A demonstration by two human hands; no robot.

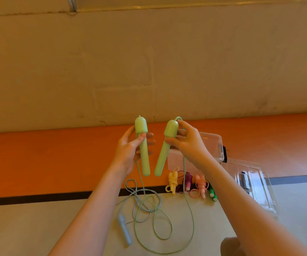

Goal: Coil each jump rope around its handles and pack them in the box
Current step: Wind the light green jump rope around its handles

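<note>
Aloft, both hands (pixel 130 150) (pixel 187 143) each grip one green handle (pixel 143 150) (pixel 164 148), rope (pixel 167 235) dangling.

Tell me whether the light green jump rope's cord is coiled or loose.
Loose. The light green cord hangs from both handles, one in the left hand, one in the right hand, and sprawls on the floor.

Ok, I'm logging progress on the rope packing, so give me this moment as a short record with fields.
left hand: left hand grips one light green handle, held upright
right hand: right hand grips the other green handle, tilted
green cord: green cord hangs loose to the floor, not yet coiled
uncoiled rope: blue rope lies loose on the floor
coiled ropes: yellow rope, purple rope, pink rope and dark green rope lie in a row
box: clear box behind them, clear lid beside it
</note>
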